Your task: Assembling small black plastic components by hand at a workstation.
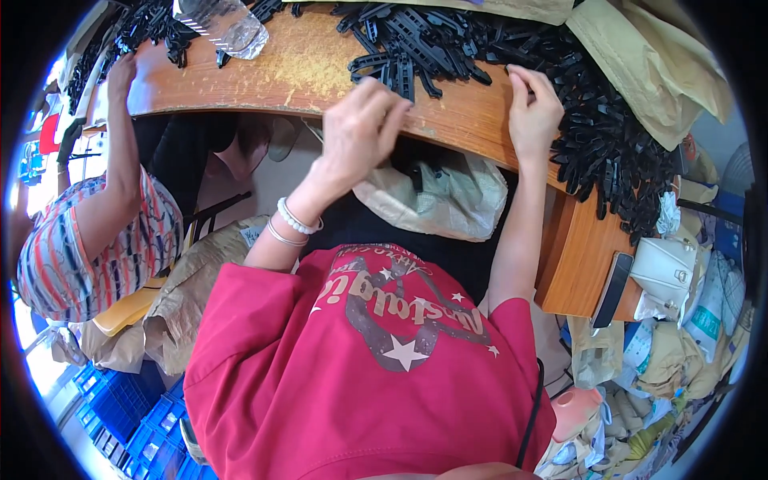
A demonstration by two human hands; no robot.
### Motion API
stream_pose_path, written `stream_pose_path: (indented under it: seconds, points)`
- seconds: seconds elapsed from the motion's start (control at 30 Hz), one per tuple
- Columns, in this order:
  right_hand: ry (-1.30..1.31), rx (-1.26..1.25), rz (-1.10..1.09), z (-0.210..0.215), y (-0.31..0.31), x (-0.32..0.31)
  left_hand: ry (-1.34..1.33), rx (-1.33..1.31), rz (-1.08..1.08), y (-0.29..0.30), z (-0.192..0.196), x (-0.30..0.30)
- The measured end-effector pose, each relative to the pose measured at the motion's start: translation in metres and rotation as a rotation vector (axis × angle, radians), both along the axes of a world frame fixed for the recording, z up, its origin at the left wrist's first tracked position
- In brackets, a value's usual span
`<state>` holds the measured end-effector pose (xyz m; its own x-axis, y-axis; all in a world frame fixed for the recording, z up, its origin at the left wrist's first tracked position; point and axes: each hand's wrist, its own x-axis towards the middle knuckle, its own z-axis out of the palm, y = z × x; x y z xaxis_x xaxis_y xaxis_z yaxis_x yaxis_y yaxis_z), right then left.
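My left hand (356,128), with a white bead bracelet (298,218) on its wrist, is raised over the table's front edge. Its fingers are curled together, and what they hold, if anything, is hidden. Further right, my right hand (536,116) pinches thumb and forefinger together over the wooden table (468,120). Something small and dark shows at its fingertips, too small to name. Between and beyond my hands lies a heap of long black plastic parts (412,44). A second heap of black parts (612,148) spreads to the right of my right hand. Below the table edge hangs a pale woven sack (448,200), its mouth open.
Yellowish crumbs (312,68) cover the tabletop near a clear plastic container (228,28). A co-worker in a striped top (104,240) sits at left, one hand at the table. Brown paper (640,64), a white box bag (664,272) and a black phone-like slab (613,290) lie right. Blue crates (152,432) stand lower left.
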<state>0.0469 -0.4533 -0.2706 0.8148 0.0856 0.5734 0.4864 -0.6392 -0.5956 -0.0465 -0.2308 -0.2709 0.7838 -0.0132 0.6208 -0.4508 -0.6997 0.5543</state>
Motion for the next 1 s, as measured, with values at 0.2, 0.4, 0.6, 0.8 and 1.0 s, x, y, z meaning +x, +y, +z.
stream_pose_path:
  seconds: [0.2, 0.4, 0.6, 0.8, 1.0]
  points:
    - [-0.169, -0.444, -0.244, -0.011, 0.017, 0.033, 0.216, 0.243, 0.237, 0.012, -0.008, 0.021]
    - [-0.166, -0.519, -0.258, -0.006, 0.01, 0.026, 0.227, 0.163, 0.256, 0.012, -0.01, 0.03]
    - [-0.35, -0.132, -0.18, -0.01, 0.001, 0.014, 0.081, 0.06, 0.261, 0.012, -0.019, 0.028]
    - [0.132, 0.513, -0.062, -0.013, 0.006, -0.02, -0.055, -0.254, 0.256, 0.004, -0.009, 0.027]
    - [0.321, 0.411, 0.086, 0.01, 0.01, -0.057, 0.718, -1.282, -0.433, -0.007, 0.008, 0.018]
